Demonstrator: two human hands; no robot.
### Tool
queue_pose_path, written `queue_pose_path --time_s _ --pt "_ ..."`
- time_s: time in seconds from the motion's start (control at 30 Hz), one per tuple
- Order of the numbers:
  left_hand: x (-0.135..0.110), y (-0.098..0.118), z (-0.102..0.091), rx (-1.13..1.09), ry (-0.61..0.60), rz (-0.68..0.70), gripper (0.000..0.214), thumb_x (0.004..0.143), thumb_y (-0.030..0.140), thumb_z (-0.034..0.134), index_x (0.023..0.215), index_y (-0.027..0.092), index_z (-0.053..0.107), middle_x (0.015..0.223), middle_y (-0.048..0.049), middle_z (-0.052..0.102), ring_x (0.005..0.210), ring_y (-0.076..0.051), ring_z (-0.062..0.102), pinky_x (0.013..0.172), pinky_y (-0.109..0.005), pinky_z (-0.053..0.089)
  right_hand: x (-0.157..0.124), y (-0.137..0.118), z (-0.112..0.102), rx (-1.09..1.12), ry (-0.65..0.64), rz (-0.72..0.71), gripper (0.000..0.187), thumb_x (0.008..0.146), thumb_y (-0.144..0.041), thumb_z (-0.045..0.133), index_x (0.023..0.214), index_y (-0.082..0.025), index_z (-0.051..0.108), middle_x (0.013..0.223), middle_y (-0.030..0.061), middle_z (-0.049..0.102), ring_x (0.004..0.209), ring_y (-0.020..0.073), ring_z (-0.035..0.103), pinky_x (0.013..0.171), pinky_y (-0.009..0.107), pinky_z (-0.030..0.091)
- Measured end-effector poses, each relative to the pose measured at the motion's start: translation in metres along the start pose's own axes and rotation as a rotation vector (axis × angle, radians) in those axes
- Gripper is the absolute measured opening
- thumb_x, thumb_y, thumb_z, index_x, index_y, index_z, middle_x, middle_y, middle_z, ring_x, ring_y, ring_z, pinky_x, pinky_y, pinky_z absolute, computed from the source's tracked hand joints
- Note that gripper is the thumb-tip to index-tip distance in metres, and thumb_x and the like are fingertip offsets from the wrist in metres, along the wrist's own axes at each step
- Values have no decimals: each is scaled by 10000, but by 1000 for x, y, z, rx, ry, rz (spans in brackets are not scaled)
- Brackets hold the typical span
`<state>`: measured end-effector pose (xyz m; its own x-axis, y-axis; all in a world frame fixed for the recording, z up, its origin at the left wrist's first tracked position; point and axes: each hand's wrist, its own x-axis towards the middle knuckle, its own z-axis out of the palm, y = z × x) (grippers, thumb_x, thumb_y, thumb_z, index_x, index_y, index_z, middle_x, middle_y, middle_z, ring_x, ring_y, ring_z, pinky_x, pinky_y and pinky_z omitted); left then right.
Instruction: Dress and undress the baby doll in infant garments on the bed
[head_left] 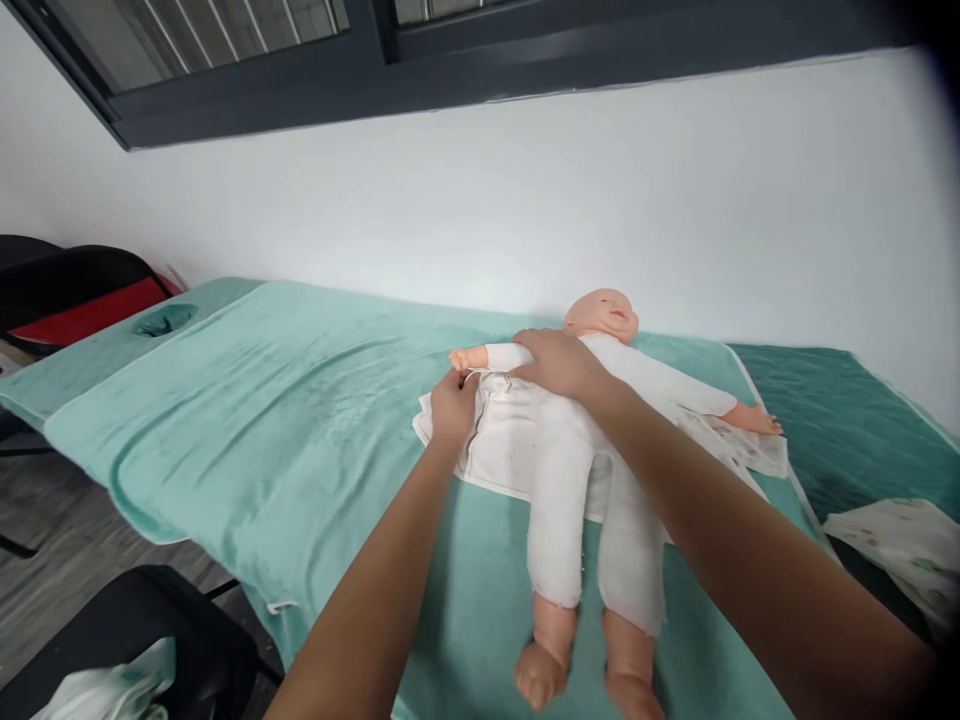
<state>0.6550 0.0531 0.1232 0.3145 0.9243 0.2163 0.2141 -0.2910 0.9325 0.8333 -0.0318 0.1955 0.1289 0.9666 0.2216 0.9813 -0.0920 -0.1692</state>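
Observation:
A baby doll (562, 450) with a white cloth body lies on its back, its legs pointing toward me and its arms spread. Beneath it is an opened white baby garment (499, 450), laid out to both sides. My left hand (454, 408) is closed on the garment's edge, just below the doll's small hand; the fingertips are partly hidden. Across the doll's upper arm and chest lies my right hand (561, 362), its thumb and fingers around the sleeve-like white arm.
A green cover (300, 400) spreads over the massage-style table, which has a face hole (165, 320) at the left end. Black chairs (135, 640) stand at the left, one with cloth on it. Patterned cloth (900, 545) lies at the right. Behind is a white wall (375, 210).

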Motion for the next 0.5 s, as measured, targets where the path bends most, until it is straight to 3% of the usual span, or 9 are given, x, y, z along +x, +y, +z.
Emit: queue_pose_path --time_s 0.1,0.2,0.5 --pt "4 0 -3 -100 -22 0 90 806 258 593 807 180 638 800 -23 664 769 -171 564 738 -281 411 -2 2 2 47 -18 -71 461 936 -576 500 1298 -305 586 1203 73 665 1117 284 584 943 414 382" --pt "5 -1 -6 -227 -46 -27 52 745 220 598 762 173 610 803 -11 660 755 -146 560 718 -257 421 -2 0 4 15 -48 -92 501 959 -626 407 1257 -291 630 1166 89 673 1114 290 577 947 427 370" --pt "6 -6 -15 -473 -29 -192 242 718 351 662 857 164 600 749 -12 627 661 -137 582 631 -264 471 -2 -2 9 -81 -49 -51 524 955 -644 396 1153 -251 680 1082 105 692 1060 294 578 882 414 373"
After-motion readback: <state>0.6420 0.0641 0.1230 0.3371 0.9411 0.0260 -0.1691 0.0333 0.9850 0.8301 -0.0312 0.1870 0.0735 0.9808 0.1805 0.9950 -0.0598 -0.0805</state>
